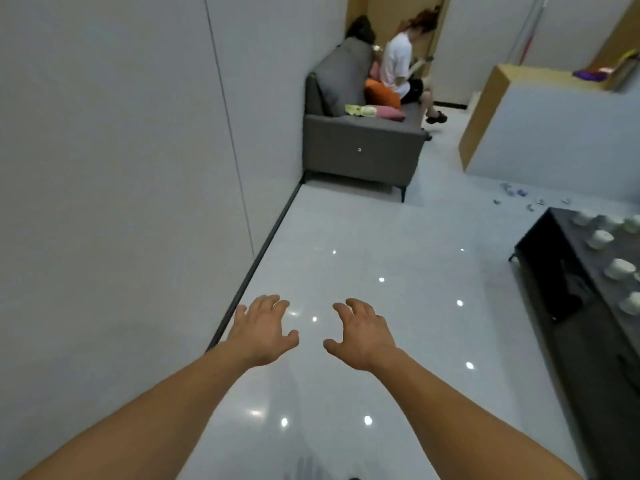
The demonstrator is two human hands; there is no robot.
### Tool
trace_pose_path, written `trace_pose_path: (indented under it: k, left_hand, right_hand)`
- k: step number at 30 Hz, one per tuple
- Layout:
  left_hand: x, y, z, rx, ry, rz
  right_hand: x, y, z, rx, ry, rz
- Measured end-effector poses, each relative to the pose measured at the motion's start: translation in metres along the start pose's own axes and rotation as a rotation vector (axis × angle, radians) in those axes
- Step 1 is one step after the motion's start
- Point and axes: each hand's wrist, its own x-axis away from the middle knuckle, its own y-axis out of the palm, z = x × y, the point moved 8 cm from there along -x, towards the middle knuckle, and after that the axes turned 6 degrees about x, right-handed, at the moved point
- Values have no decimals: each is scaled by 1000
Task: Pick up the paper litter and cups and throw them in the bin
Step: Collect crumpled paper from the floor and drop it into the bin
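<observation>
Hands empty: your left hand (265,329) and right hand (362,336) hover side by side over the glossy floor (381,237), fingers spread and loosely bent, gripping nothing. You probably hold them forward in readiness, since no litter lies within reach. Paper litter (516,195) shows as small bluish-white scraps scattered on the floor by the partition (554,133), well ahead to your right. Cups (602,239), several of them, white and squat, stand on the black table (588,341) at right. Bin not in view.

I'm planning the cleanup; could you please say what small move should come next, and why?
Probably turn right toward the cups on the table: left hand and right hand hold nothing, and paper scraps lie on the floor beyond.
</observation>
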Motion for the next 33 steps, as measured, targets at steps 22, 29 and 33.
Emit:
trace_pose_path:
  k: [22, 29, 33]
  left_hand:
    - [-392, 19, 271, -132, 455, -247]
    - [-516, 13, 349, -184, 562, -282]
    - [-591, 23, 408, -207, 601, -301]
  right_hand:
    - [-193, -80, 339, -165, 567, 36]
    - [-266, -109, 418, -212, 650, 82]
    - [-309, -115, 500, -226, 698, 49]
